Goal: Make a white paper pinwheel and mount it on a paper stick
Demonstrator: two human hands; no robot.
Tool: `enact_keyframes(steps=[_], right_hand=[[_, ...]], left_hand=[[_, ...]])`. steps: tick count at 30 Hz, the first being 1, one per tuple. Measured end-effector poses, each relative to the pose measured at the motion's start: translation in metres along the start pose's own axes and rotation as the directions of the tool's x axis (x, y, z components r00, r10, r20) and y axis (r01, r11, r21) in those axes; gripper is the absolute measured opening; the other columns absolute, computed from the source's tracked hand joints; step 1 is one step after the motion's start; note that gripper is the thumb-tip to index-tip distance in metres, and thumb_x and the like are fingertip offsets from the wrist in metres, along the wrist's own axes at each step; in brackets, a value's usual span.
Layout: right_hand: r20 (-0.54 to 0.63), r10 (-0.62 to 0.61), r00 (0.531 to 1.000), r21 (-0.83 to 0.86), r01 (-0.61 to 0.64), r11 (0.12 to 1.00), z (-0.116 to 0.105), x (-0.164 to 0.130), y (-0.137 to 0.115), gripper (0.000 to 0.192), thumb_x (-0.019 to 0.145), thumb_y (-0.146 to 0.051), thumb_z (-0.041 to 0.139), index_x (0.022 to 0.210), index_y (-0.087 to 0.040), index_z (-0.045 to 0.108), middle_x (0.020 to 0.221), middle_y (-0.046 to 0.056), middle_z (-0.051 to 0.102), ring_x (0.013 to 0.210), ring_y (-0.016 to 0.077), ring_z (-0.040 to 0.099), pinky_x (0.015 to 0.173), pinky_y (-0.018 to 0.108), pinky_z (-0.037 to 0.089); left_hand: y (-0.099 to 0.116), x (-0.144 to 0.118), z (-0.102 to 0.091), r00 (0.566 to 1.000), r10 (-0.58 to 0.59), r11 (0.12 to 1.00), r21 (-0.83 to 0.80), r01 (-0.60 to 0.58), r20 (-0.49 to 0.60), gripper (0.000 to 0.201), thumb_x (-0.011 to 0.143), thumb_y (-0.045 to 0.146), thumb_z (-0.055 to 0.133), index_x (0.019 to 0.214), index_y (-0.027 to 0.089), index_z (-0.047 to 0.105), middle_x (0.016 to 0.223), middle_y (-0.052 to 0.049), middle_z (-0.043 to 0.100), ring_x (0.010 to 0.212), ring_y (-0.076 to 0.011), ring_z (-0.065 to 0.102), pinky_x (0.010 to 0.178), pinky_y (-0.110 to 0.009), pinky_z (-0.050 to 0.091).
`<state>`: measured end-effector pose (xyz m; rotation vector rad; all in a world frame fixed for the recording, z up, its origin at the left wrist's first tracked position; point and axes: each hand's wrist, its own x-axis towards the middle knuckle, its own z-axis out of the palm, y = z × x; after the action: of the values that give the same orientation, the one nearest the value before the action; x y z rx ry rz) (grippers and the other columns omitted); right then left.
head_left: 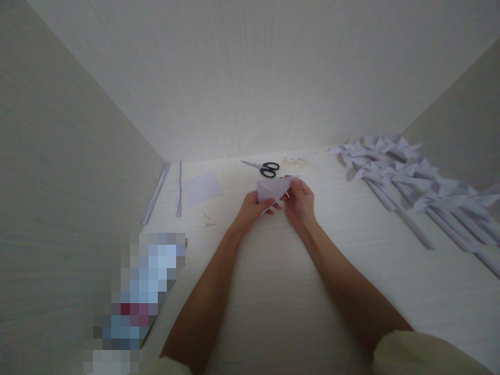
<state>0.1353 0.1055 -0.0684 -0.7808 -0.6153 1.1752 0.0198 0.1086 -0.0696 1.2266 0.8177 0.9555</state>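
Between my hands is a folded piece of white paper (pixel 273 188), roughly triangular, held up off the surface. My left hand (pixel 255 206) pinches its left side, thumb on the near face. At its right corner, the fingers of my right hand (pixel 300 199) are closed on the paper's edge. Just beyond the paper lies a pair of scissors (pixel 269 169) with black handles, blades pointing left. A flat sheet of white paper (pixel 202 188) rests to the left of my hands.
Two rolled paper sticks (pixel 178 188) lie at the far left. Several paper pinwheels (pixel 390 161) on paper sticks are piled at the right. Small scraps (pixel 295 162) lie near the scissors. A pixelated object (pixel 152 281) is at the near left. Walls rise on three sides.
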Motion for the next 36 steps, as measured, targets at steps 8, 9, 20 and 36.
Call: enact_keyframes(steps=[8,9,20,36], right_hand=[[-0.059,0.023,0.998,0.031,-0.021,0.999,-0.0031,0.0030,-0.0014,0.019,0.056,-0.033,0.066,0.068,-0.020,0.058,0.060,-0.005,0.052,0.050,0.0061,0.046,0.039,0.017,0.035],[-0.062,0.021,0.998,0.034,-0.019,0.999,-0.0037,0.0035,-0.0010,0.018,0.056,-0.033,0.065,0.067,-0.020,0.058,0.060,-0.005,0.052,0.050,0.0060,0.046,0.039,0.017,0.035],[-0.098,0.042,0.994,0.089,-0.033,0.995,-0.0091,0.0067,0.0014,0.018,0.058,-0.034,0.064,0.069,-0.020,0.059,0.057,-0.005,0.054,0.048,0.0067,0.045,0.041,0.019,0.035],[-0.199,0.037,0.979,0.157,-0.005,0.988,-0.0073,0.0076,-0.0014,0.008,0.056,-0.021,0.065,0.057,-0.018,0.058,0.057,-0.005,0.058,0.050,0.0047,0.049,0.046,0.018,0.039]], left_hand=[[0.0015,-0.0005,-0.0001,0.998,-0.042,0.999,-0.012,0.043,0.056,0.036,0.063,0.028,0.059,0.093,0.009,0.056,0.091,-0.013,0.062,0.066,-0.0140,0.059,0.054,-0.023,0.044],[0.0019,-0.0006,0.0002,0.998,-0.043,0.999,-0.010,0.043,0.048,0.035,0.063,0.028,0.059,0.092,0.008,0.056,0.091,-0.013,0.062,0.066,-0.0139,0.059,0.054,-0.023,0.044],[0.0032,-0.0016,0.0008,0.998,-0.048,0.999,0.014,0.048,0.047,0.032,0.065,0.026,0.058,0.091,0.007,0.056,0.090,-0.014,0.062,0.065,-0.0133,0.059,0.054,-0.022,0.044],[0.0022,-0.0027,-0.0006,0.994,-0.049,0.999,0.007,0.048,0.094,0.034,0.066,0.028,0.058,0.094,0.009,0.056,0.097,-0.014,0.061,0.071,-0.0145,0.060,0.060,-0.024,0.045]])
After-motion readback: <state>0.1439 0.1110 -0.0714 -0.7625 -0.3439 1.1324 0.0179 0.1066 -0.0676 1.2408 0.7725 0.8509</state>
